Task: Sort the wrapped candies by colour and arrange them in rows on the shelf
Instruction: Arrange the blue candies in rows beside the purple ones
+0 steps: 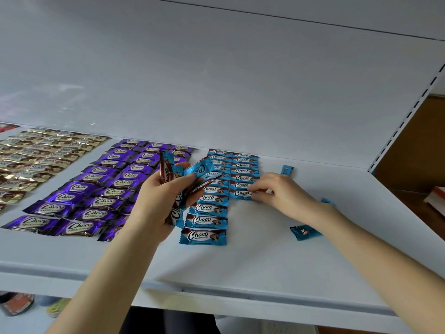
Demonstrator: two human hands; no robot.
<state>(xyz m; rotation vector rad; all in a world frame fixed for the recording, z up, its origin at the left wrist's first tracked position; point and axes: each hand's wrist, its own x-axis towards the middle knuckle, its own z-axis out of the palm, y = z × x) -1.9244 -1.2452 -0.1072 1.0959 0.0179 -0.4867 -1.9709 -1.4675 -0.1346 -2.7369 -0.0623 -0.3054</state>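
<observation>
On the white shelf (265, 261) lie rows of wrapped Choco candies: gold ones (36, 155) at the left, purple ones (96, 189) in the middle, and two columns of blue ones (243, 169) to the right. My left hand (163, 203) grips a bunch of several blue candies (190, 174) above the purple and blue rows. My right hand (279, 191) pinches the right end of the nearest blue candy (242, 194) in the right blue column, which lies flat on the shelf.
Loose blue candies lie on the shelf: one (287, 170) behind my right hand, one (304, 233) below my right wrist, another (328, 202) partly hidden by it. A slotted upright (407, 114) bounds the shelf at right. Red wrappers (7, 127) show at far left.
</observation>
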